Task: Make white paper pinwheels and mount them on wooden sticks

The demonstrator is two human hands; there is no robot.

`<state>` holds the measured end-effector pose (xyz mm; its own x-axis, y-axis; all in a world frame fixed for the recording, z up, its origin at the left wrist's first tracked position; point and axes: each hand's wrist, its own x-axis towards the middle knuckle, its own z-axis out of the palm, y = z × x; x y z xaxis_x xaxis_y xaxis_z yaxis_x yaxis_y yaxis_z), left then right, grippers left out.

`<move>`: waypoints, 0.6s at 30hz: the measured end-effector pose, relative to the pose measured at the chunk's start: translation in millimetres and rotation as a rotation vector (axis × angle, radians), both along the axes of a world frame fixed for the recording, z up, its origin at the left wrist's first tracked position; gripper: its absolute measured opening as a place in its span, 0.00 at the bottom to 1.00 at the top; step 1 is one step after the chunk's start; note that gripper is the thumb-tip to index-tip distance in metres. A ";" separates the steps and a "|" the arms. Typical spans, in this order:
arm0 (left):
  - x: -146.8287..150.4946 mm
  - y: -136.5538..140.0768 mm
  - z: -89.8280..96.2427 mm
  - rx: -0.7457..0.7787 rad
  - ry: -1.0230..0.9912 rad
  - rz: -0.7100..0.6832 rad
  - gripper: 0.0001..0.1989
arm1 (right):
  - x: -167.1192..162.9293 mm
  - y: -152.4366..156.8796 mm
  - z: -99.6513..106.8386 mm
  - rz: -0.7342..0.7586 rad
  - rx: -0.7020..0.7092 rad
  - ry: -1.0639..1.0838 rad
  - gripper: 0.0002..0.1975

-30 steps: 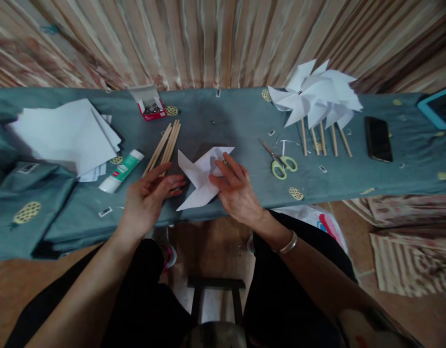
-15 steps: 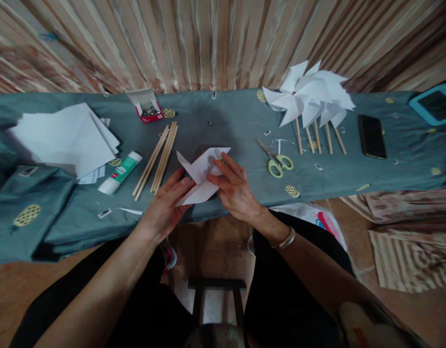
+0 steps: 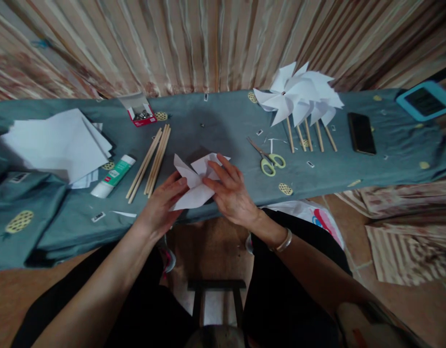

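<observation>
Between my two hands is a white paper pinwheel (image 3: pixel 196 193), its points partly bent up, held above the front edge of the cloth-covered table. My left hand (image 3: pixel 164 202) grips its left side, thumb on top and fingers partly hidden beneath. On the right side, my right hand (image 3: pixel 230 191) pinches the paper near its middle, with the upper fingers lying over a folded point. Wooden sticks (image 3: pixel 158 162) lie just left of the paper. Scissors with green handles (image 3: pixel 269 159) rest to the right of my right hand.
At the left lie white paper sheets (image 3: pixel 56 145) and a glue stick (image 3: pixel 114 176). Behind the sticks stands an open red box of small metal pins (image 3: pixel 143 116). Several stick-mounted pinwheels (image 3: pixel 298 94), a phone (image 3: pixel 361 134) and a blue-framed device (image 3: pixel 425 100) occupy the right side.
The view has shifted slightly, so the table things appear further left. Both hands still hold the paper; its upper point stands more raised and the paper is turned a little.
</observation>
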<state>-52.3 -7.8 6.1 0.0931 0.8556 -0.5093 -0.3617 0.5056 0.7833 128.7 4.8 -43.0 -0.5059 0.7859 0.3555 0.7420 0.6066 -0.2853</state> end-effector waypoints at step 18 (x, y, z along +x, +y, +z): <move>7.8 1.5 -3.0 0.101 0.079 0.053 0.18 | 1.4 -19.6 22.0 0.047 0.039 -0.023 0.34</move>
